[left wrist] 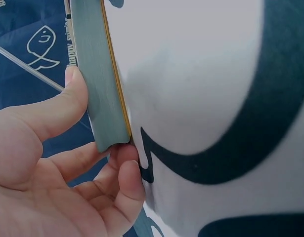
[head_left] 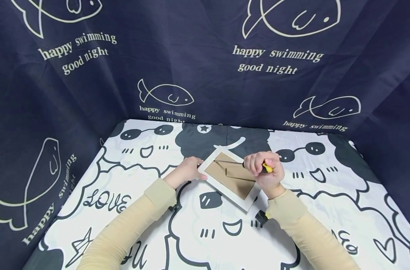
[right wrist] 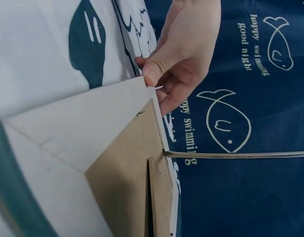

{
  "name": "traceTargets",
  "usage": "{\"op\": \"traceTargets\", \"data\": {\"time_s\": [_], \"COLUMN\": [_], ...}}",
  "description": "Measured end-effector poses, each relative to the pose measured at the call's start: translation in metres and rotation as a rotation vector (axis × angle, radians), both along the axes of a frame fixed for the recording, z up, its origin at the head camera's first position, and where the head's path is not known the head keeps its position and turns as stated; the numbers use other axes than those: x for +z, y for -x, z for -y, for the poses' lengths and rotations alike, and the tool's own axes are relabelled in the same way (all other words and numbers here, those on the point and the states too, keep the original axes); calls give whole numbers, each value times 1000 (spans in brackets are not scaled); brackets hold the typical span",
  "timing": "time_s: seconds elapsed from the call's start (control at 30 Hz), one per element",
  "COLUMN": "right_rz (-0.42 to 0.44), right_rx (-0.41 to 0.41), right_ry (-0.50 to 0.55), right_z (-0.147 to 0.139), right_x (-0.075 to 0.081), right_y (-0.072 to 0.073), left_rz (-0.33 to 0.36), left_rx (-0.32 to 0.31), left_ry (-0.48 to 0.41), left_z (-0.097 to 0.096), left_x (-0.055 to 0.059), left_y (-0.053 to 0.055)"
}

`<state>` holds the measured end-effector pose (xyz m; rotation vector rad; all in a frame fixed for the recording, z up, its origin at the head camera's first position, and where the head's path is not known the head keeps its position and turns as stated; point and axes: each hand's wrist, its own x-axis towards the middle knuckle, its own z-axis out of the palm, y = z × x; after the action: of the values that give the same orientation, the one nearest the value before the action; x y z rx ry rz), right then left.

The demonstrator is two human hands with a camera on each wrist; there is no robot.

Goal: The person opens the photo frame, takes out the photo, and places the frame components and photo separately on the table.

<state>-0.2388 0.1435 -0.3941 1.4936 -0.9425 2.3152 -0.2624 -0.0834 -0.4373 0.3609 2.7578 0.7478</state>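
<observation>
A white picture frame (head_left: 224,188) lies back side up on the cloth, turned diagonally. Its brown backing board (head_left: 213,169) carries a narrow stand flap (head_left: 240,175). My left hand (head_left: 190,169) pinches the frame's left corner; in the left wrist view the thumb lies along the pale moulding (left wrist: 100,74) with fingers curled at its end. My right hand (head_left: 263,168) grips a screwdriver with a yellow and black handle (head_left: 267,168). Its thin metal shaft (right wrist: 226,155) reaches left across the board, the tip touching the board's edge where it meets the rim, near the left hand.
A white cloth (head_left: 140,225) with black cartoon drawings covers the table. Dark blue curtains (head_left: 205,56) printed with fish stand behind and at both sides. A small black object (head_left: 261,216) shows beside the right cuff, partly hidden.
</observation>
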Motion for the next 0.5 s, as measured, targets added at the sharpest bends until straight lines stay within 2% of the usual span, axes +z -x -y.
{"op": "traceTargets", "data": {"time_s": [0.3, 0.5], "right_rz": [-47, -57], "right_rx": [13, 10], "right_ry": [-29, -16], "right_z": [-1, -14], "right_x": [-3, -18], "right_y": [-6, -10], "left_rz": [37, 43], "left_rx": [-66, -89], "left_ry": [-122, -126], "left_z": [5, 4], "left_x": [-5, -2], "left_y": [4, 4]}}
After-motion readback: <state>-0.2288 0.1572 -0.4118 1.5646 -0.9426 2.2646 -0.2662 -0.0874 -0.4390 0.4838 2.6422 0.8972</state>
